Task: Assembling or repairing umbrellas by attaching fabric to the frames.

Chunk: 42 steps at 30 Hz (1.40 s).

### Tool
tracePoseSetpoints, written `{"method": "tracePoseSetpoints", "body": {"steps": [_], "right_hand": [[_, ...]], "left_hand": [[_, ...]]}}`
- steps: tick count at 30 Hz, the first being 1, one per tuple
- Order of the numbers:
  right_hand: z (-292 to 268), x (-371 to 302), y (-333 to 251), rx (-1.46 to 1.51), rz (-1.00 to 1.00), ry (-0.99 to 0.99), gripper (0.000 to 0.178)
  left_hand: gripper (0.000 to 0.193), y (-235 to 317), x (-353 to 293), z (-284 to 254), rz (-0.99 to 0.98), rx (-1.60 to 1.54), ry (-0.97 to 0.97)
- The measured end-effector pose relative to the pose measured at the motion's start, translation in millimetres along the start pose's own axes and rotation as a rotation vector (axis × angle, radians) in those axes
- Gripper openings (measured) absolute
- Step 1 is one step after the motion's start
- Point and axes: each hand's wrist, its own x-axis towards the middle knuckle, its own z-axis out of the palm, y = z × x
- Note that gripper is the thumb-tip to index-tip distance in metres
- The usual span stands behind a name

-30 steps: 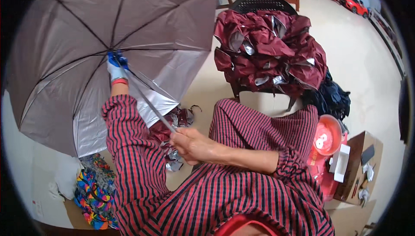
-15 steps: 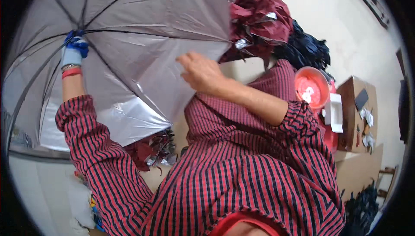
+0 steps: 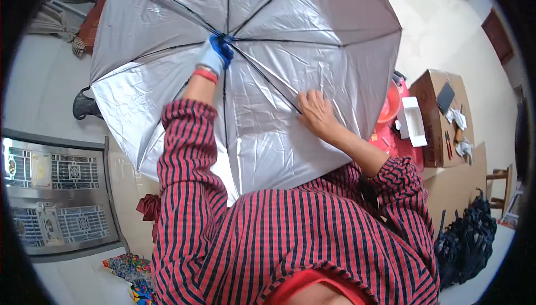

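An open umbrella (image 3: 268,149) with a silver lining and dark ribs spreads in front of me, its inner side toward me. My left hand (image 3: 215,54), in a white and blue glove, is closed around the middle where the ribs meet. Further right, my bare right hand (image 3: 317,114) lies against the lining, its fingers bent in at one dark rib (image 3: 268,80). Those fingertips seem pinched on the rib; their inner side is partly hidden.
Right of the umbrella are a red basin (image 3: 392,104), partly covered, and a white open box (image 3: 413,122). A cardboard box (image 3: 427,129) beside them carries a dark flat object (image 3: 445,97) and a red-handled tool (image 3: 448,145). Black fabric (image 3: 466,243) lies lower right. A metal door (image 3: 61,193) is at left.
The umbrella has shifted right in view and now covers the dark red fabric pile. My right hand, in the air before, has come down onto a rib. My left hand keeps its hold.
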Motion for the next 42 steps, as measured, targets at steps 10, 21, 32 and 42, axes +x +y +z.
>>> {"method": "tracePoseSetpoints", "body": {"steps": [10, 21, 32, 42], "right_hand": [[58, 12, 4, 0.008, -0.026, -0.001, 0.014], [-1, 48, 11, 0.045, 0.003, -0.004, 0.01], [-73, 168, 82, -0.211, -0.119, 0.382, 0.025], [-81, 227, 118, -0.36, -0.189, 0.091, 0.005]], "left_hand": [[0.055, -181, -212, -98, 0.4, 1.831, 0.481], [0.031, -213, -197, -87, 0.397, 1.785, 0.47], [0.027, -213, -206, -66, 0.385, 1.741, 0.575], [0.029, -226, -186, -84, 0.447, 1.683, 0.537]]}}
